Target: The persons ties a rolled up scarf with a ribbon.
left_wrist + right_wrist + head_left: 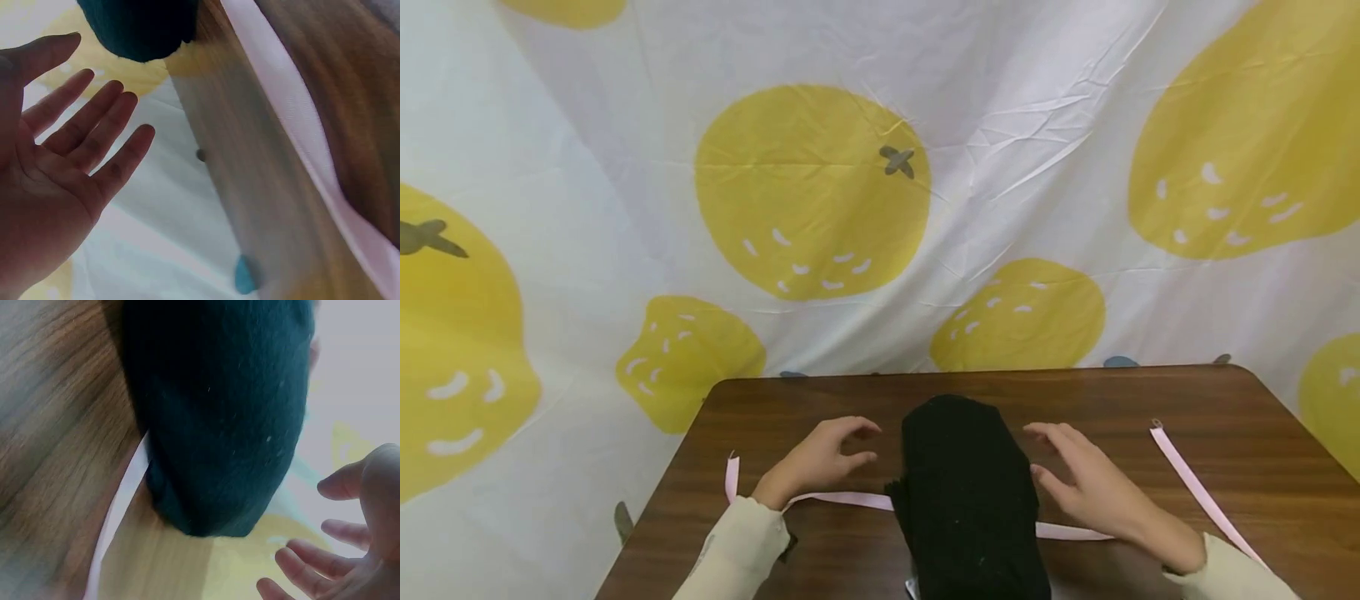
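Across pink ribbon (853,499), the black bundle (970,500) points lengthwise toward the curtain (977,225), left hand (818,454) and right hand (1093,487) loosely spread.

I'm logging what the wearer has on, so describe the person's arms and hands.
The left sleeve and right sleeve are cream and long, ending near the wrists. The left hand and right hand are bare: no gloves or rings show. A small dark bit shows beside the left sleeve; I cannot tell what it is.
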Available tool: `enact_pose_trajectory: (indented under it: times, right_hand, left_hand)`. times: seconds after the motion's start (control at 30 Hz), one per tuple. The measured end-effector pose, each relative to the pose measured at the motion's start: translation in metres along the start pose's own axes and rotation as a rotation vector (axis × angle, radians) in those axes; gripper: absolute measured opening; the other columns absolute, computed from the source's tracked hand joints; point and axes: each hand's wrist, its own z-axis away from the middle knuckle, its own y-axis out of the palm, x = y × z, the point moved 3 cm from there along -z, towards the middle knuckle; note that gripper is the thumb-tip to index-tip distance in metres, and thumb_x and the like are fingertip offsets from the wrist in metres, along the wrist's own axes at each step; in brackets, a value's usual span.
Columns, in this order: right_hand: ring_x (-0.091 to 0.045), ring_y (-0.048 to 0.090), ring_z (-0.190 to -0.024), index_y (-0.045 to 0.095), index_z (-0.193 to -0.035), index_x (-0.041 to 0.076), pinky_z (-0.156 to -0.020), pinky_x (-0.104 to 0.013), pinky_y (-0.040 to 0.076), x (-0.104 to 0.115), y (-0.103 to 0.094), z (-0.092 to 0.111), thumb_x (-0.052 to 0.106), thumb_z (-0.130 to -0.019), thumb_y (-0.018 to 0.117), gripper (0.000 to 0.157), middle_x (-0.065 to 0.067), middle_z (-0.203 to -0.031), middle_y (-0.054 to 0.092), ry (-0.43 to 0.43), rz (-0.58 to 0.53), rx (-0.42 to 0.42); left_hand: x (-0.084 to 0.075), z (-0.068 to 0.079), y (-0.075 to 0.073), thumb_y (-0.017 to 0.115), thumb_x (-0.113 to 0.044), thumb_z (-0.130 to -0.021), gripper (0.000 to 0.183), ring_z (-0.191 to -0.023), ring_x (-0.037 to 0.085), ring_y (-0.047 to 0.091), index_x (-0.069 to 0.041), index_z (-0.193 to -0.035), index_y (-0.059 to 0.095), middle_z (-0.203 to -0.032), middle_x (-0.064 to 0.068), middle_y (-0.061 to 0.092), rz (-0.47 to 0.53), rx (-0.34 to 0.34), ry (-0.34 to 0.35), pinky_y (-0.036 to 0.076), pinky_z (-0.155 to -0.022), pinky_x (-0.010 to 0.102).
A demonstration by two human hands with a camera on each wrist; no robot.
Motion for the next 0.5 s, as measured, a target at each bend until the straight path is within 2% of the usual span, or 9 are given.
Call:
enact_pose_trajectory:
  times: [0.1,0.23,0.33,0.5]
  right_hand:
    - [-0.014,0.061,-0.091,0.058,-0.125,0.007,-0.074,-0.036,0.054,-0.010,0.000,0.001,0.001,-0.086,0.072,0.042,0.001,-0.103,0.062,0.064,-0.077,0.046]
    - [-0.007,0.059,-0.085,0.059,-0.120,0.007,-0.071,-0.030,0.052,-0.025,0.003,0.002,0.002,-0.090,0.068,0.032,0.001,-0.094,0.063,0.190,-0.210,0.152]
    - [-0.003,0.057,-0.078,0.061,-0.114,0.005,-0.066,-0.026,0.050,-0.034,0.007,0.003,0.001,-0.090,0.066,0.025,-0.001,-0.088,0.064,0.228,-0.247,0.220]
    - [-0.003,0.053,-0.073,0.061,-0.106,0.005,-0.062,-0.024,0.045,-0.047,0.016,0.009,0.003,-0.087,0.066,0.019,0.001,-0.084,0.061,0.265,-0.271,0.371]
  left_hand:
    - [0.007,0.004,0.002,0.068,-0.019,-0.095,0.031,-0.114,0.027,0.062,-0.012,-0.124,0.063,-0.121,0.011,0.066,0.057,-0.012,-0.030,0.048,-0.097,0.047]
    - [0.013,0.007,0.007,0.067,-0.018,-0.095,0.030,-0.110,0.029,0.063,-0.006,-0.122,0.063,-0.119,0.013,0.067,0.071,-0.002,-0.023,0.049,-0.095,0.048]
    - [0.017,0.008,0.012,0.068,-0.018,-0.094,0.032,-0.107,0.027,0.064,-0.003,-0.122,0.063,-0.117,0.013,0.067,0.084,0.023,-0.038,0.051,-0.093,0.046]
    - [0.025,0.010,0.019,0.070,-0.020,-0.093,0.033,-0.101,0.021,0.064,-0.004,-0.120,0.063,-0.110,0.008,0.069,0.101,0.094,-0.098,0.052,-0.089,0.040]
